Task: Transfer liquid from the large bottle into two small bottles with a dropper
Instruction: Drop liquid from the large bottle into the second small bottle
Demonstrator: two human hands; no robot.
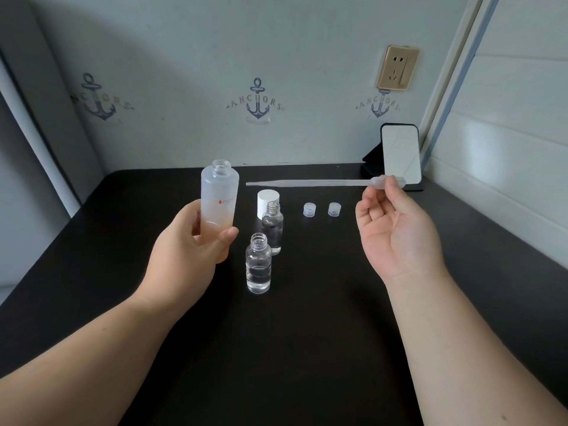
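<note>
My left hand (190,241) grips the large frosted bottle (218,195), uncapped and held upright above the black table (307,333). My right hand (396,232) pinches the bulb of a clear plastic dropper (307,182) that lies level, its tip pointing left toward the large bottle's neck. Two small clear bottles stand open between my hands: the near one (258,265) holds some liquid, the far one (272,229) stands just behind it, also with some liquid.
A white cap (268,201) stands behind the far small bottle. Two small clear caps (309,209) (334,209) sit to the right of it. A phone on a stand (400,155) leans at the back right, by the wall.
</note>
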